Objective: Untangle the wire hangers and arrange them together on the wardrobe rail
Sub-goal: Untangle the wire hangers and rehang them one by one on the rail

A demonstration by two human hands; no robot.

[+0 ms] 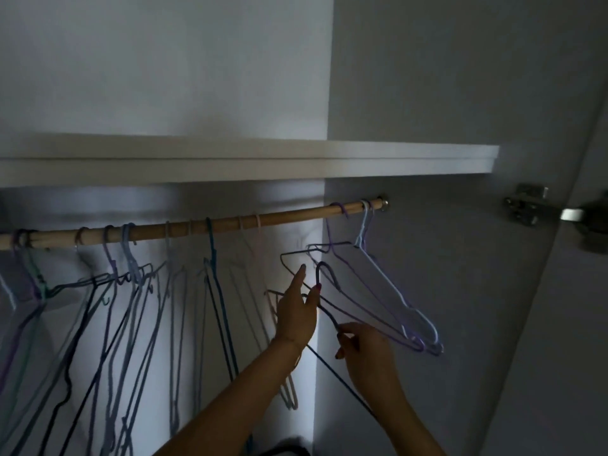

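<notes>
The main risk here is that the dark hanger [324,292], which is off the wooden rail [286,214], catches again on its neighbours. Its hook stands free just below the rail, and its frame crosses the purple hanger [368,304] and the light blue hanger [394,284], both of which hang from the rail near its right end. If the person lifts it straight up, I think it can drag one of these two off the rail, or twist their thin wires together.

The right hand [365,347] pinches the dark hanger's wire with curled fingers, below the rail and toward its right end. The left hand [296,311], just left of it, has its fingers straight and pointing up, with the thumb against the wire beside the hook; it seems to steady the hanger more than grip it, so a slip is possible.

Below the left part of the rail hangs a dense tangle of hangers [131,291], many tilted and crossed, so much work remains. A white shelf [250,162] lies close above the rail and leaves little room for lifting a hook over. Right of the rail's end, a metal door hinge [526,205] sits on the side panel. The light is poor, so some crossings are hard to read.
</notes>
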